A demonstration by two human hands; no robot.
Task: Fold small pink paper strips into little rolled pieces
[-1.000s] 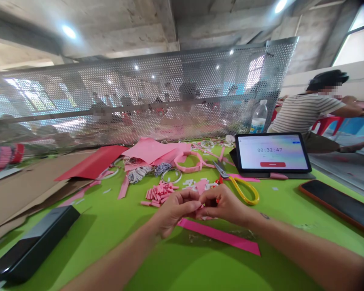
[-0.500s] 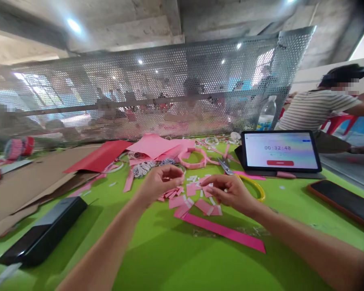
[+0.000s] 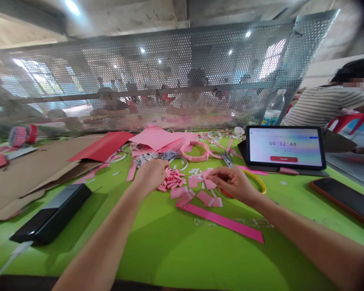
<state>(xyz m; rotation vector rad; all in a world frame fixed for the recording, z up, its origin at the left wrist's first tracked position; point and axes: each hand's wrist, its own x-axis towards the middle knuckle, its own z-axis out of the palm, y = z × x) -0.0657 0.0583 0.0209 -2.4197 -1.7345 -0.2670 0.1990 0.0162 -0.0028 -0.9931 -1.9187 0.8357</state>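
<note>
My left hand [image 3: 151, 174] is beside a heap of small rolled pink paper pieces [image 3: 172, 181], close to its left edge. Its fingers are bunched and slightly blurred, so whether they hold anything is unclear. My right hand [image 3: 233, 181] has thumb and forefinger pinched at a pink paper piece [image 3: 209, 182] with a white strip. Other flat pink pieces [image 3: 204, 198] with white strips lie just below, above a long bright pink strip [image 3: 227, 224]. Behind my right hand are scissors [image 3: 227, 160] with a yellow handle, partly covered by it.
A tablet [image 3: 286, 146] showing a timer stands at right, near a phone [image 3: 346, 202]. Left are a black device [image 3: 53, 214], cardboard [image 3: 51, 161] and red paper [image 3: 100, 147]. Pink sheets [image 3: 157, 139], a pink ring [image 3: 195, 151] and a tape roll [image 3: 178, 163] lie behind. Perforated metal screen [image 3: 157, 81] beyond.
My left hand has shifted left and its back now faces up, uncovering more of the rolled pieces. My right hand's fingers have drawn together at the pink piece. The view has tilted slightly.
</note>
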